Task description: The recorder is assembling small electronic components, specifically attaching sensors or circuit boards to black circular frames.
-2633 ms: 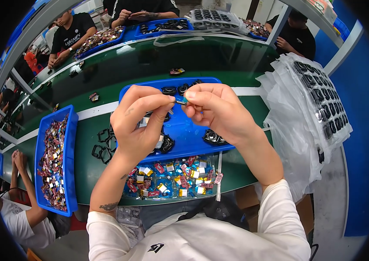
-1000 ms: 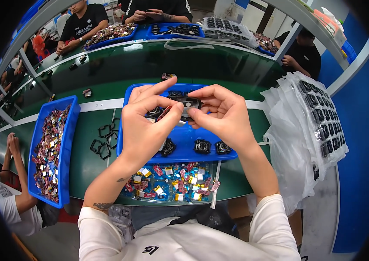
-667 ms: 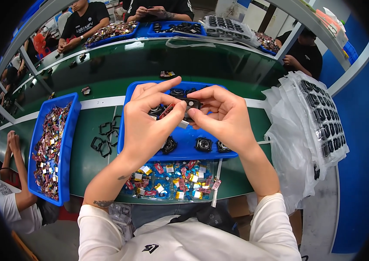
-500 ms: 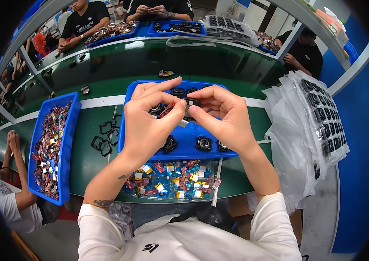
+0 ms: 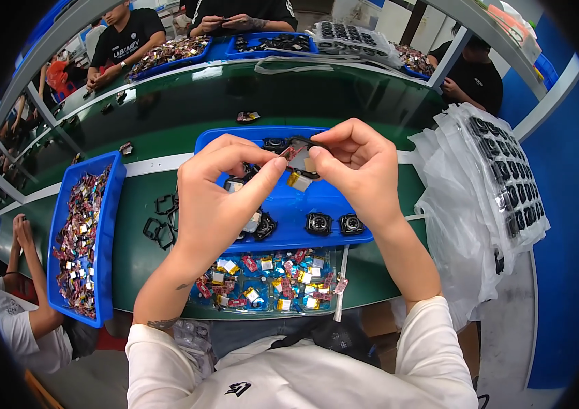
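Observation:
Above a blue tray [image 5: 283, 240], both my hands work on small electronic parts. My left hand [image 5: 216, 187] pinches a small red circuit board [image 5: 290, 153] between thumb and forefinger. Below the board hangs a silver battery with a yellow end [image 5: 299, 180], apparently joined to it. My right hand [image 5: 359, 167] grips a black watch case [image 5: 308, 142] by its edge, tilted close to the board. Its inner side is partly hidden by my fingers. Black watch cases [image 5: 319, 223] lie in the tray. Nearer me, a clear tray [image 5: 334, 262] holds several red boards with batteries.
Left stands a blue bin [image 5: 113, 204] heaped with boards and batteries. Black frames [image 5: 158, 232] lie beside it on the green table [image 5: 141, 273]. At right are stacked plastic trays of watch cases [image 5: 508, 174] in wrapping. Co-workers sit across and at left; a metal rail [image 5: 156, 162] crosses the table.
My hands have drawn slightly apart. The watch case has tilted upward in my right hand, and the battery now shows hanging below the board. The view has shifted slightly.

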{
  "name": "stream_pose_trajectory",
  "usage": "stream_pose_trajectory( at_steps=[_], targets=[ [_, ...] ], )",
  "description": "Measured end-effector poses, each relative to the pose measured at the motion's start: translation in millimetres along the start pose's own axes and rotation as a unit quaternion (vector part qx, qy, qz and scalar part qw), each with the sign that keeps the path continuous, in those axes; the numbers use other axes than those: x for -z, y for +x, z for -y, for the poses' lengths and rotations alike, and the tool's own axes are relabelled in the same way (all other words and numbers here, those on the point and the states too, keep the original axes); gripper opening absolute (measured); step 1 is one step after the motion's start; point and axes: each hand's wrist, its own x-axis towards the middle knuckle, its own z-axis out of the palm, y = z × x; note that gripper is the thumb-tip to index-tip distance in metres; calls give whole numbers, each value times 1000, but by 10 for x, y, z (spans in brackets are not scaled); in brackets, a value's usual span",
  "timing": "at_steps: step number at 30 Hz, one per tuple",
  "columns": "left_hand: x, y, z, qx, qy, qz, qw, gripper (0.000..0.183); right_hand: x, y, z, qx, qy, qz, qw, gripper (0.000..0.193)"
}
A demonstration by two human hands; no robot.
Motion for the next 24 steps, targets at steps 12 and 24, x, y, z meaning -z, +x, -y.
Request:
stream_pose_trajectory(
  at_steps=[12, 24],
  targets=[
    [-3, -1, 28, 201, -237, 113, 944, 14, -65, -68, 42, 22, -45, 0, 999, 13],
    [-4, 48, 117, 197, -195, 70, 958, 19, 3, -34, 60, 30, -24, 67, 997, 12]
  ],
)
